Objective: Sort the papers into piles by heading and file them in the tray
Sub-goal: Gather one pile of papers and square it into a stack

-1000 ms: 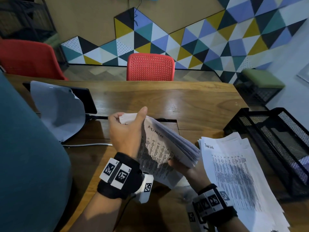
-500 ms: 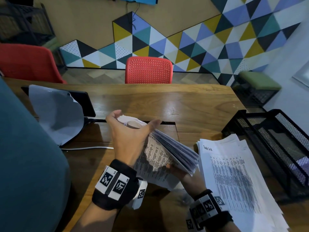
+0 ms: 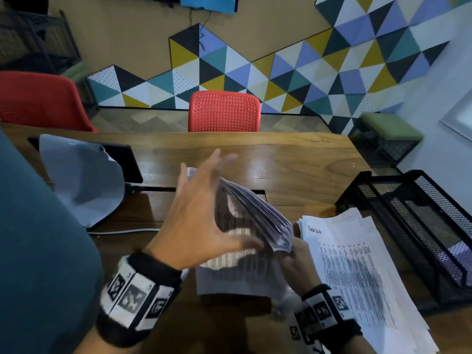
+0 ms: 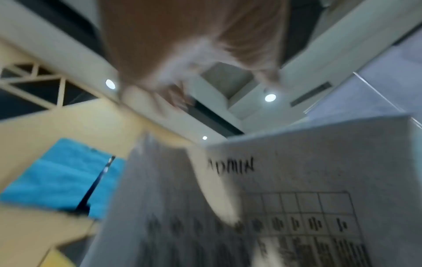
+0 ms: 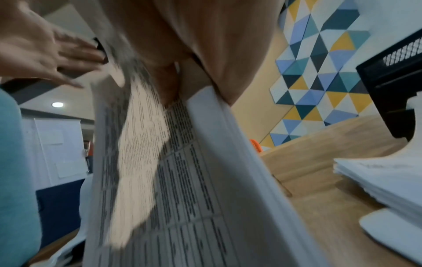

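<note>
My right hand (image 3: 297, 263) grips the lower edge of a thick stack of printed papers (image 3: 251, 213), held tilted above the wooden table (image 3: 293, 159). My left hand (image 3: 204, 208) is spread flat, fingers straight, against the stack's near face. In the left wrist view the facing sheet (image 4: 297, 189) is headed ADMIN. The right wrist view shows the stack (image 5: 182, 180) fanned, with the left hand (image 5: 45, 52) behind it. A pile headed Task List (image 3: 357, 277) lies on the table at the right. The black mesh tray (image 3: 419, 200) stands just right of that pile.
A grey cloth (image 3: 84, 180) lies over a black flat device at the left, with a white cable (image 3: 127, 231) beside it. A red chair (image 3: 224, 112) stands at the table's far edge. A teal-clad body (image 3: 38, 251) fills the left side.
My left hand has let go of the stack's top corner, opened, and swept right across the papers' face. My right hand still holds the stack.
</note>
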### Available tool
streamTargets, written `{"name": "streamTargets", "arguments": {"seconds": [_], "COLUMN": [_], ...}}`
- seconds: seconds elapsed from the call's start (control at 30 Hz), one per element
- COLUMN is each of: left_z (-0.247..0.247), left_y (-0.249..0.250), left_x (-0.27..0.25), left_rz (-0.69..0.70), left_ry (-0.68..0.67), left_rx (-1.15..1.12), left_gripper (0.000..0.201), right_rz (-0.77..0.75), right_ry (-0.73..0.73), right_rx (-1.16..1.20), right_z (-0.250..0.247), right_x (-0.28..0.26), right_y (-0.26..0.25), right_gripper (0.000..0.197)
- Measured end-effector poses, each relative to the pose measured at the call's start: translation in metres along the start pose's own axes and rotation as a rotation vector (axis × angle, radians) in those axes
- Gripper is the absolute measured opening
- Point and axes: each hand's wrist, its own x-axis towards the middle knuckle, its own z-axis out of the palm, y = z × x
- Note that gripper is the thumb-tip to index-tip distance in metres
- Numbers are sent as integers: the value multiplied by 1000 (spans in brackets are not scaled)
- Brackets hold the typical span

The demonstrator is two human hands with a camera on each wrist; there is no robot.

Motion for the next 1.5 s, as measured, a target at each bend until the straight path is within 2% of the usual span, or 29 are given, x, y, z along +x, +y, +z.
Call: {"name": "streamTargets", "arguments": {"seconds": [0.03,0.07,0.13,0.2,0.23,0.27,0.3,0.37,0.43,0.47,0.5,0.57,0.6,0.63,0.67,0.73,0.8,0.87,0.97,1.0,1.07,1.17,1.23,1.3,1.37,1.43,1.5], "left_z": [-4,-6,2,11,17,22,27,28,24,24,24,31,39,47,57,70,67,58,49,49,56,67,74,78,82,87,88], "left_y": [-1,-5,-16,-25,-30,-37,-44,-56,-60,-61,-61,-62,-62,-60,-59,-64,-77,-92,-89,-81,-65,-49,-53,-60,-67,-71,-72], "left_x": [-1,1,5,6,5,3,1,-3,-9,-11,-13,-17,-19,-21,-25,-36,-42,-39,-24,-18,-12,-17,-26,-35,-38,-38,-37], "left_rz": [100,169,286,333,280,179,56,-227,-472,-548,-589,-627,-651,-690,-735,-777,-765,-744,-617,-573,-508,-556,-577,-608,-615,-614,-609], "left_ry": [-141,-212,-171,-101,-56,3,75,248,383,415,438,434,396,343,298,256,229,115,-50,-43,75,248,277,286,298,328,353], "left_rx": [100,187,237,126,47,-33,-130,-424,-784,-968,-1150,-1430,-1502,-1524,-1491,-1347,-1186,-1046,-928,-904,-878,-886,-874,-846,-879,-904,-919], "left_gripper": [120,111,72,25,16,16,23,45,34,27,25,35,41,45,45,44,51,52,28,23,16,10,18,24,25,26,28], "right_rz": [-61,-124,-247,-339,-372,-387,-376,-175,98,216,311,352,344,310,254,161,29,-53,-109,-118,-104,-57,-3,20,-17,-56,-65], "right_ry": [-16,-44,-112,-104,-42,67,218,560,829,834,744,418,291,235,238,319,363,370,319,322,369,390,323,298,279,265,273], "right_rx": [-65,-121,-297,-440,-468,-487,-487,-368,-325,-233,-46,467,655,784,845,810,711,544,342,297,246,232,223,231,217,226,237], "right_z": [-9,-18,-32,-41,-46,-50,-54,-65,-71,-68,-61,-42,-33,-27,-23,-20,-27,-33,-30,-23,-8,5,5,3,5,10,12], "right_x": [4,7,13,17,18,19,18,11,-3,-9,-12,-15,-13,-9,-5,3,9,11,10,10,10,4,-1,-5,-4,1,7], "right_y": [-7,-17,-34,-47,-48,-49,-46,-31,-17,-7,-2,2,-2,-8,-15,-38,-51,-50,-37,-35,-28,-10,2,13,13,9,3], "right_gripper": [45,44,41,34,26,26,42,87,117,125,129,126,111,86,64,43,32,25,17,23,31,18,6,24,33,34,26]}}
